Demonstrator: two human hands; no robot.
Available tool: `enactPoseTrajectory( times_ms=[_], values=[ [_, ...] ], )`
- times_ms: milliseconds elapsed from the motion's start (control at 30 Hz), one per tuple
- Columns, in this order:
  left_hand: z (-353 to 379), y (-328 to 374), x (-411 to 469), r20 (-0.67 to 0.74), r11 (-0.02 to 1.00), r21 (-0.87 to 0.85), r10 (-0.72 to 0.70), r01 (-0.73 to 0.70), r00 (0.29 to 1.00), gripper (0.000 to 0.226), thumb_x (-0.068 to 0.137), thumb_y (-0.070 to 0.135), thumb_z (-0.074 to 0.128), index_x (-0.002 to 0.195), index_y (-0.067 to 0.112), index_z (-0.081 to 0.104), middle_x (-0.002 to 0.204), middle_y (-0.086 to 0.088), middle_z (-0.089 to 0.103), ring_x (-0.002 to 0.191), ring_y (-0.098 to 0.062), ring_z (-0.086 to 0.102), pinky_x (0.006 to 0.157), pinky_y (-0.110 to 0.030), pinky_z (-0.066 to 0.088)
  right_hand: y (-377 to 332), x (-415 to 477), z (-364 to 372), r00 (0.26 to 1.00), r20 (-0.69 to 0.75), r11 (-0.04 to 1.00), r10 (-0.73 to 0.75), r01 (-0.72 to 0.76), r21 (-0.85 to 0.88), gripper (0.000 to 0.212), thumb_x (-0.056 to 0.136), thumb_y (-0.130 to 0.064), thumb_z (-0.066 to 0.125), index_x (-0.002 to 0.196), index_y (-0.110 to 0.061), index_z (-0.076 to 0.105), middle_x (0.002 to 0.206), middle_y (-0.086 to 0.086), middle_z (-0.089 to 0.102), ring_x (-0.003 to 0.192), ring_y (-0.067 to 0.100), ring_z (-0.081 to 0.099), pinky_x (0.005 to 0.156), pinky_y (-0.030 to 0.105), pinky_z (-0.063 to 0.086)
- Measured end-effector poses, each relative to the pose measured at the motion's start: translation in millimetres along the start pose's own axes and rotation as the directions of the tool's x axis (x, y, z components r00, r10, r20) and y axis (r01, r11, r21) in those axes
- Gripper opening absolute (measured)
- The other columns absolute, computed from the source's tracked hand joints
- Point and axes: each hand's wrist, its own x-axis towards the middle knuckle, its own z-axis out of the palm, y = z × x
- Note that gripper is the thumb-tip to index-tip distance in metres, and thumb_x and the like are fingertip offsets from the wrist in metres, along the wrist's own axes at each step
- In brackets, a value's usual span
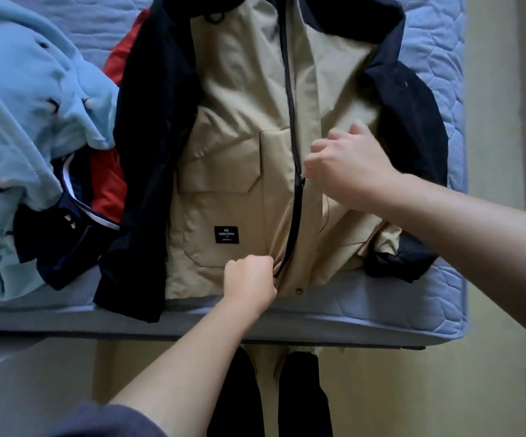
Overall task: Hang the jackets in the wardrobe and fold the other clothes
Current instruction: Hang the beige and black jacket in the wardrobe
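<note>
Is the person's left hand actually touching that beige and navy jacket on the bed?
Touching. The head view shows the left hand gripping the jacket fabric beside the lower end of its zipper.

Smooth matt woven shell cloth on jacket point(233, 146), beige and navy panels; dark zip point(289, 89), probably plastic. Matt woven label point(226, 235). Quilted, slightly sheeny cloth on mattress point(438, 52). Soft fuzzy fleece on light blue garment point(18, 89).

Beige, navy-sleeved jacket point(233, 152) lies front-up, gripped at mid-zip and at the hem below, while a crumpled light-blue garment point(18, 121) and a red-and-navy garment point(107, 187) lie left of both grips
</note>
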Motion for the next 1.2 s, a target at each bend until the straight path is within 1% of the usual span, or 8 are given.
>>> enactPoseTrajectory(
  times_ms=[300,433,567,633,767,1000,1100,1200],
  values=[
    [-45.6,17.1,39.8,-0.147,0.913,-0.383,-0.211,0.141,0.966,0.044,0.083,0.057,0.058,0.102,0.019,0.047,0.106,0.0,0.061,0.098,-0.027,0.06,0.071,-0.035,0.043,-10.0,-7.8,15.8,0.988,0.042,0.878,0.149,-0.152,0.453,0.029,0.097,-0.027,0.052,0.085,-0.007,0.068,0.113,0.01,0.052,0.102,0.029,0.052,0.082,0.031,0.039],
    [-58.2,21.3,58.7,-0.106,0.864,-0.497,-0.152,0.08,0.983,0.023,0.089,0.038,0.06,0.08,0.02,0.049,0.088,-0.001,0.063,0.089,-0.027,0.059,0.064,-0.032,0.04,-14.0,-5.4,24.9,0.917,0.239,0.501,0.321,-0.378,0.779,0.027,0.094,-0.02,0.056,0.07,-0.015,0.069,0.118,0.008,0.055,0.111,0.012,0.051,0.085,0.019,0.034],
    [-51.7,8.5,58.1,-0.062,0.823,-0.564,-0.126,0.069,0.99,0.034,0.086,0.038,0.066,0.066,0.023,0.043,0.072,0.008,0.055,0.077,-0.018,0.052,0.059,-0.029,0.036,-14.1,4.2,31.9,0.733,0.529,-0.171,0.427,-0.51,0.843,0.035,0.097,-0.035,0.05,0.071,-0.016,0.064,0.08,0.005,0.062,0.075,0.014,0.055,0.067,0.03,0.049],
    [-48.6,3.3,57.7,-0.07,0.802,-0.595,-0.112,0.049,0.991,0.037,0.085,0.038,0.068,0.064,0.024,0.041,0.066,0.01,0.051,0.071,-0.015,0.049,0.059,-0.029,0.036,-17.8,6.1,38.2,0.687,0.586,-0.283,0.43,-0.514,0.81,0.021,0.097,-0.032,0.054,0.082,-0.017,0.056,0.082,0.001,0.057,0.071,0.014,0.052,0.061,0.025,0.046],
    [-45.6,0.3,57.8,-0.11,0.769,-0.639,-0.068,-0.019,0.992,0.039,0.084,0.034,0.069,0.062,0.024,0.039,0.059,0.009,0.047,0.06,-0.008,0.043,0.055,-0.03,0.034,-22.3,3.1,50.0,0.655,0.624,-0.313,0.426,-0.54,0.781,0.026,0.088,-0.015,0.067,0.108,-0.018,0.051,0.09,0.003,0.061,0.082,0.017,0.06,0.076,0.035,0.05],
    [-44.4,1.7,55.7,-0.084,0.795,-0.606,-0.016,-0.038,0.996,0.037,0.086,0.035,0.067,0.064,0.023,0.04,0.059,0.009,0.046,0.059,-0.01,0.042,0.055,-0.027,0.035,-3.9,-27.4,65.9,0.539,0.646,-0.344,0.54,-0.559,0.754,0.01,0.087,-0.004,0.065,0.084,-0.013,0.062,0.088,0.007,0.063,0.083,0.021,0.06,0.074,0.033,0.05],
    [-39.2,9.2,51.6,-0.059,0.819,-0.574,-0.026,-0.013,0.998,0.037,0.087,0.036,0.065,0.065,0.022,0.039,0.061,0.008,0.048,0.064,-0.015,0.044,0.057,-0.031,0.035,-8.5,-28.4,68.1,0.501,0.486,-0.02,0.716,-0.682,0.731,0.033,0.081,-0.007,0.062,0.111,-0.019,0.055,0.098,0.001,0.06,0.09,0.017,0.057,0.075,0.028,0.047],
    [-36.1,6.7,48.2,-0.066,0.816,-0.577,-0.068,0.018,0.995,0.038,0.088,0.036,0.064,0.064,0.023,0.038,0.062,0.009,0.048,0.066,-0.016,0.045,0.056,-0.029,0.032,-14.1,-23.9,54.6,0.699,0.087,0.398,0.71,-0.5,0.77,0.04,0.078,-0.007,0.055,0.116,-0.017,0.052,0.112,-0.001,0.049,0.101,0.015,0.05,0.087,0.03,0.042]
  ],
)
